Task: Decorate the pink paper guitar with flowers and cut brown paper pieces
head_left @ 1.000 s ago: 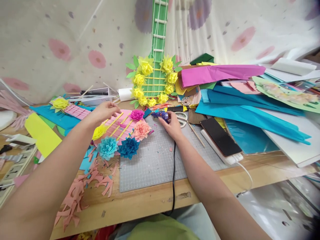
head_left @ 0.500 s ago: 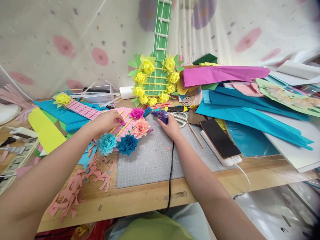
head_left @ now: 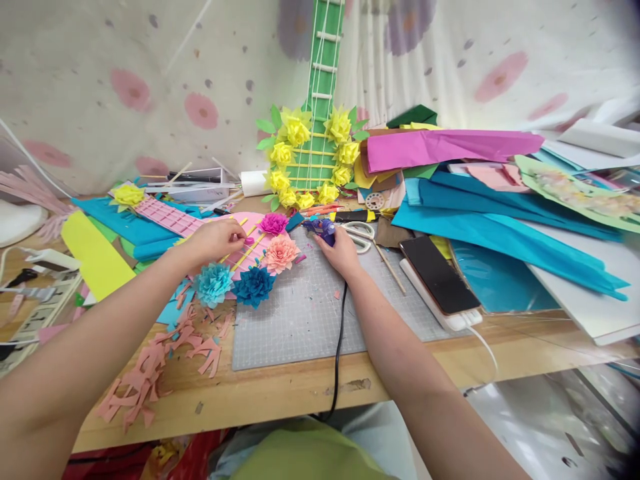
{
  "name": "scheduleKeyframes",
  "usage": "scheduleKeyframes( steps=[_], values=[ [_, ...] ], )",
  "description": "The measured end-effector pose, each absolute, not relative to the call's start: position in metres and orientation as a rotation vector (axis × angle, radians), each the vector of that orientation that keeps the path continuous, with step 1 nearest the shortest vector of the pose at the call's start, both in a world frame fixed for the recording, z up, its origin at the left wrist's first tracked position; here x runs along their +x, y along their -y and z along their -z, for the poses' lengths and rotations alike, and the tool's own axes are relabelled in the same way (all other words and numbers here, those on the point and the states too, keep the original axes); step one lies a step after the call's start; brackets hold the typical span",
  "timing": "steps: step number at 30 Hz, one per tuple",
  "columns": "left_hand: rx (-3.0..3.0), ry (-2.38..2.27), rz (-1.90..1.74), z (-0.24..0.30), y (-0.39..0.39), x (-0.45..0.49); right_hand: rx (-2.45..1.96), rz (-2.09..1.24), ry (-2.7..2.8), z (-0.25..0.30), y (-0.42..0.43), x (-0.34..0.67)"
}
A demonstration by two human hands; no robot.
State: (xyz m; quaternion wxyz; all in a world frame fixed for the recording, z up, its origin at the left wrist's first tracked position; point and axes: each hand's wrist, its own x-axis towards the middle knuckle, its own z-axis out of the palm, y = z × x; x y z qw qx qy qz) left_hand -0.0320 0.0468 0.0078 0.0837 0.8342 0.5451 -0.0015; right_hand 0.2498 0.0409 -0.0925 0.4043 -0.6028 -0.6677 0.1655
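My left hand (head_left: 223, 238) is pinched over a pink paper guitar (head_left: 173, 217), with a small magenta paper piece (head_left: 249, 241) at its fingertips. Paper flowers sit along the guitar's edge: magenta (head_left: 273, 223), peach (head_left: 281, 253), dark blue (head_left: 254, 287) and light blue (head_left: 213, 285). My right hand (head_left: 341, 250) is wrapped round a blue hot glue gun (head_left: 323, 231), whose nozzle points left toward the guitar. The gun's black cord (head_left: 340, 347) runs down over the table's front edge.
A grey cutting mat (head_left: 295, 333) lies in front. White-handled scissors (head_left: 364, 235), a wooden stick (head_left: 390, 267) and a phone (head_left: 440, 275) are to the right. A green paper guitar (head_left: 320, 120) with yellow flowers stands behind. Peach scraps (head_left: 145, 373) lie front left; blue sheets (head_left: 500, 233) fill the right.
The camera view has shifted slightly. My left hand keeps its pinch over the pink guitar, and my right hand still holds the glue gun in nearly the same spot.
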Motion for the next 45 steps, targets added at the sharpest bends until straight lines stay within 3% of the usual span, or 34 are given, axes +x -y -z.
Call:
scheduleKeyframes(
  steps=[30, 45],
  values=[
    [2.081, -1.935, -0.236, -0.008, -0.048, -0.028, -1.535, -0.439, 1.676, 0.093, -0.042, 0.25],
    [1.995, -1.84, -0.239, -0.015, -0.045, -0.04, -1.557, -0.42, 1.682, 0.094, -0.042, 0.248]
  ],
)
